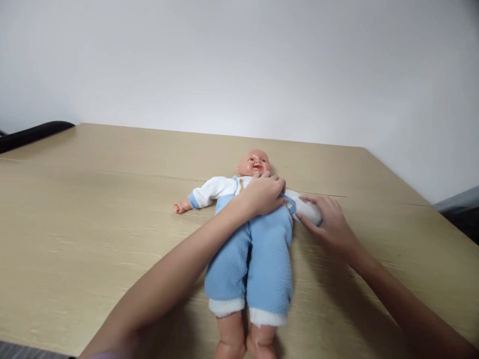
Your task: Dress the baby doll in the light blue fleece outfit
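Note:
A baby doll lies on its back on the wooden table, head away from me and bare legs toward me. It wears a white top with blue cuffs and fuzzy blue overalls with white hems. My left hand rests across the doll's chest, fingers bent over the clothing near the shoulder strap. At the right side, my right hand has its thumb and fingers around the white sleeve; the doll's hand on that side is hidden. The other sleeve stretches out to the left, its small hand showing.
The light wooden table has a thin seam running across it. A plain pale wall rises behind the far edge. Dark objects sit beyond the table at the left and right.

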`<state>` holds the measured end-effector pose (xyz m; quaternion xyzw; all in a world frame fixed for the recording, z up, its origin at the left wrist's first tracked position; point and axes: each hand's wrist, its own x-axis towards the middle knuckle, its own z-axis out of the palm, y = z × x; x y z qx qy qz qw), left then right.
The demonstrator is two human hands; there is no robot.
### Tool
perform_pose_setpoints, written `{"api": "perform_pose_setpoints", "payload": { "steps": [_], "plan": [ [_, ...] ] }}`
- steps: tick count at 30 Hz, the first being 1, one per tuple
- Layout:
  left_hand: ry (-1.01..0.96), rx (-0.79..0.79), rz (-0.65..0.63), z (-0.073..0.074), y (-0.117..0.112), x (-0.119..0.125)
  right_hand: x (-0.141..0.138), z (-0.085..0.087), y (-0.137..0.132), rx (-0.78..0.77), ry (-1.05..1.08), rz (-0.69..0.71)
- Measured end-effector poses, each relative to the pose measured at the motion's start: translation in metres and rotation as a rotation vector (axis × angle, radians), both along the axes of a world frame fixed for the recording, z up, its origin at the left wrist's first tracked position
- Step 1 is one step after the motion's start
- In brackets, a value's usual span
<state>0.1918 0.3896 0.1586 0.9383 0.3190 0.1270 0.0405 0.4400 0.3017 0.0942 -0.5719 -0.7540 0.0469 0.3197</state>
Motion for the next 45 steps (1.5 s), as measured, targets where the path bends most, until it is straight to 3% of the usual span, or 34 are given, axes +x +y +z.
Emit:
{"api": "perform_pose_setpoints", "payload": {
  "steps": [3,8,11,14,17,20,25,28,33,36,38,43,45],
  "plan": [
    [-0.044,0.051,0.023,-0.009,0.003,0.003,0.025,-0.011,-0.017,-0.057,-0.029,0.01],
    [-0.251,-0.006,-0.053,-0.014,0.0,-0.004,0.043,-0.013,-0.035,-0.211,0.219,-0.074],
    [-0.351,-0.033,-0.097,-0.014,-0.003,-0.006,0.035,-0.003,-0.03,-0.14,0.47,-0.164],
    [-0.414,-0.038,-0.168,-0.013,-0.005,-0.008,0.017,0.012,-0.012,-0.095,0.792,-0.061],
    [-0.436,0.001,-0.204,-0.013,-0.007,-0.011,-0.005,0.023,0.011,-0.071,0.927,0.054],
    [-0.403,0.077,-0.239,-0.015,-0.009,-0.014,-0.025,0.02,0.033,-0.085,0.944,0.13],
    [-0.399,0.267,-0.237,-0.021,-0.009,-0.018,-0.043,-0.006,0.053,-0.089,0.78,0.165],
    [-0.409,0.323,-0.216,-0.024,-0.009,-0.02,-0.043,-0.015,0.05,-0.034,0.662,0.176],
    [-0.563,0.322,-0.181,-0.024,-0.012,-0.02,-0.036,-0.013,0.034,0.006,0.536,0.289],
    [-0.624,0.217,-0.153,-0.017,-0.014,-0.016,-0.038,-0.011,0.027,0.023,0.495,0.335],
    [-0.653,0.065,-0.127,-0.01,-0.015,-0.012,-0.042,-0.009,0.024,0.039,0.469,0.338],
    [-0.689,-0.629,-0.026,0.006,-0.003,-0.009,-0.054,-0.009,0.022,0.081,0.464,0.257],
    [-0.652,-0.765,-0.038,0.006,0.005,-0.01,-0.057,-0.01,0.022,0.064,0.53,0.211]
  ]
}}
